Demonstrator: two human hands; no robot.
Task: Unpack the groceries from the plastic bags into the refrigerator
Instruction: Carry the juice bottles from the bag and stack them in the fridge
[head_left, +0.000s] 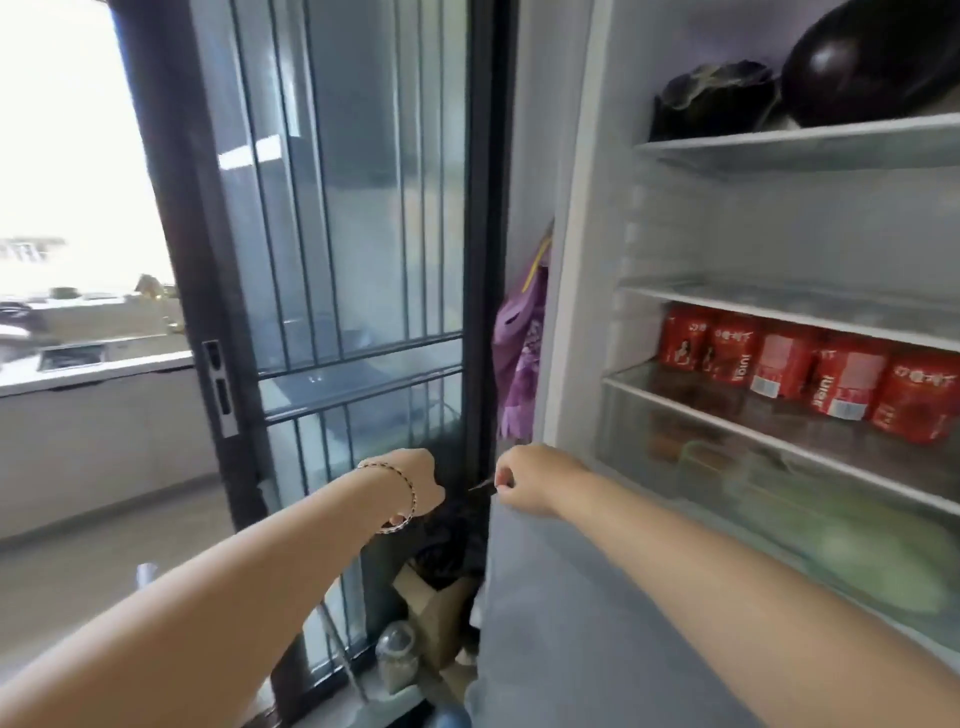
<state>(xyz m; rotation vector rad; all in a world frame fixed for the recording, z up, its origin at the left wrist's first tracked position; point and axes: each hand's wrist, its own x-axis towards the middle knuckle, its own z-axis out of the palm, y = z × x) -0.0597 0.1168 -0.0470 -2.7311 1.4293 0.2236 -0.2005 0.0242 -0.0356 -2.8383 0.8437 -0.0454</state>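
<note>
A black plastic bag (449, 540) sits low in the gap between the glass door and the open refrigerator (582, 260). My left hand (410, 480), with a bracelet on its wrist, reaches down to the bag's top, and its fingers are hidden behind the hand. My right hand (524, 480) is closed, pinching a thin dark strip of the bag at its left side. Inside the refrigerator, a dark eggplant (857, 62) lies on the top shelf, red cartons (810, 369) stand in a row on a lower shelf, and a green cabbage (857, 551) fills the drawer.
A dark-framed sliding glass door (337, 260) stands just left of the bag. A purple bag (519, 358) hangs beside the refrigerator wall. A cardboard box (436, 618) and a glass jar (397, 654) rest on the floor under the black bag. A grey panel (571, 623) lies under my right forearm.
</note>
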